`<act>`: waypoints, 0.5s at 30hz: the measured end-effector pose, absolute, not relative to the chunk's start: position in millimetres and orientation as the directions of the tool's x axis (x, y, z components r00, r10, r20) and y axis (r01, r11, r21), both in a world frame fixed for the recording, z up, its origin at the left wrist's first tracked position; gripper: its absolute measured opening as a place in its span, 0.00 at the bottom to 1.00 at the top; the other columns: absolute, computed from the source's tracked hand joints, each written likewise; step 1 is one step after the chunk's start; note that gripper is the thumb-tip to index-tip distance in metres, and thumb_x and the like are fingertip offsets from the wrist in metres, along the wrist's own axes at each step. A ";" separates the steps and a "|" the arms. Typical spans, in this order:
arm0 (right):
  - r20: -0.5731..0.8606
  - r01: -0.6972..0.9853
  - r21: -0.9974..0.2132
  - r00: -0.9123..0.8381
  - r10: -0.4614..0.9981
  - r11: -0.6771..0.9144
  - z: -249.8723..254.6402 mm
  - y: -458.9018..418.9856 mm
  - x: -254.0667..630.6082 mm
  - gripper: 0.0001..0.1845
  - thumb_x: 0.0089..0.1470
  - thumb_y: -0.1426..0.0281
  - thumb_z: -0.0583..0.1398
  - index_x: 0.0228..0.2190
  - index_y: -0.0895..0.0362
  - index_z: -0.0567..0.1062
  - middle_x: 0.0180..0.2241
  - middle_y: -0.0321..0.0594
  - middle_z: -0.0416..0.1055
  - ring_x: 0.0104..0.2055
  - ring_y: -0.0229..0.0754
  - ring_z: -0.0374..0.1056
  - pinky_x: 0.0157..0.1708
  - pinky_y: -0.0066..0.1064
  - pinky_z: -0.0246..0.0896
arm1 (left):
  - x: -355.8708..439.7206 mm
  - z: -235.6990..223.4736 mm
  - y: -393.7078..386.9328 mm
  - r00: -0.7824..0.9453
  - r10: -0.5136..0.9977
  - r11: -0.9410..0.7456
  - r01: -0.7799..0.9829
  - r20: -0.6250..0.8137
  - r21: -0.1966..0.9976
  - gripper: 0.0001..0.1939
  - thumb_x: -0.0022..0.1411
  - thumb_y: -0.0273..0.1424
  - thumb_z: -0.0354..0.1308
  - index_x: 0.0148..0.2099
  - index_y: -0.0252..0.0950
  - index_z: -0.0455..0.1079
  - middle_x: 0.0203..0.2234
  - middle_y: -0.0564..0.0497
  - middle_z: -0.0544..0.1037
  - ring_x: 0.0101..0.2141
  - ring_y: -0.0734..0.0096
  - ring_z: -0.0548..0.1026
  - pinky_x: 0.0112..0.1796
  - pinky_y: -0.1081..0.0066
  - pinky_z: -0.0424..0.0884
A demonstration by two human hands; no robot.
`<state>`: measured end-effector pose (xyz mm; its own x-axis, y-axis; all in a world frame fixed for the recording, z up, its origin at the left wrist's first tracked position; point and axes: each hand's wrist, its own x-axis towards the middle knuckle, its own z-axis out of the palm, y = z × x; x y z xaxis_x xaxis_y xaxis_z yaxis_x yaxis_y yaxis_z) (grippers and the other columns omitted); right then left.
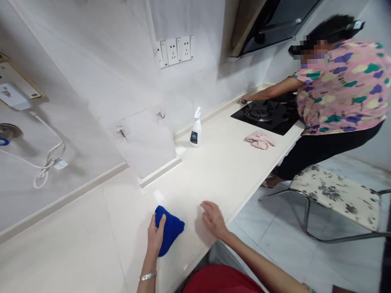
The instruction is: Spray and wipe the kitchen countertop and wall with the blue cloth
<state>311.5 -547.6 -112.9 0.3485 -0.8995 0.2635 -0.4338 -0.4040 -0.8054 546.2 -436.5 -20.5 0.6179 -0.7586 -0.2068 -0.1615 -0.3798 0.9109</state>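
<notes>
Gripped in the left hand (154,238), thumb on top, likely to keep the folds together: blue cloth (171,230), near the front edge of the bench (215,171). To its right, an empty right hand (215,222) with loosely parted fingers; cannot tell whether touching the bench. Beyond, upright by the back edge, perhaps out of the way, a spray bottle (196,131); then a pink cloth (261,140) beside the hob (278,125).
</notes>
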 end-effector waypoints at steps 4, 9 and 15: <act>-0.092 -0.005 -0.994 0.567 -0.819 0.108 -87.8 -511.5 351.2 0.29 0.59 0.54 0.58 0.59 0.48 0.65 0.56 0.44 0.69 0.55 0.49 0.67 0.58 0.49 0.62 | 535.0 -12.4 -426.8 0.621 -0.746 -0.256 0.066 -0.241 0.964 0.29 0.58 0.56 0.54 0.52 0.40 0.66 0.40 0.49 0.80 0.41 0.63 0.78 0.45 0.63 0.75; -0.345 0.035 -0.668 0.871 -0.351 0.744 -52.0 -501.5 374.6 0.34 0.58 0.43 0.53 0.49 0.58 0.73 0.41 0.46 0.76 0.42 0.48 0.74 0.48 0.47 0.69 | 527.7 -6.4 -422.8 0.593 -0.768 -0.100 0.263 -0.242 0.960 0.26 0.54 0.50 0.64 0.50 0.42 0.66 0.33 0.56 0.77 0.35 0.70 0.76 0.40 0.69 0.74; -0.169 0.241 -0.898 0.583 -0.795 0.368 -48.0 -514.8 373.2 0.30 0.51 0.53 0.66 0.52 0.54 0.72 0.48 0.44 0.75 0.49 0.48 0.71 0.52 0.44 0.68 | 527.6 -5.1 -430.1 0.572 -0.798 -0.158 0.105 -0.190 0.982 0.34 0.52 0.49 0.65 0.58 0.42 0.67 0.55 0.47 0.76 0.53 0.60 0.74 0.54 0.64 0.70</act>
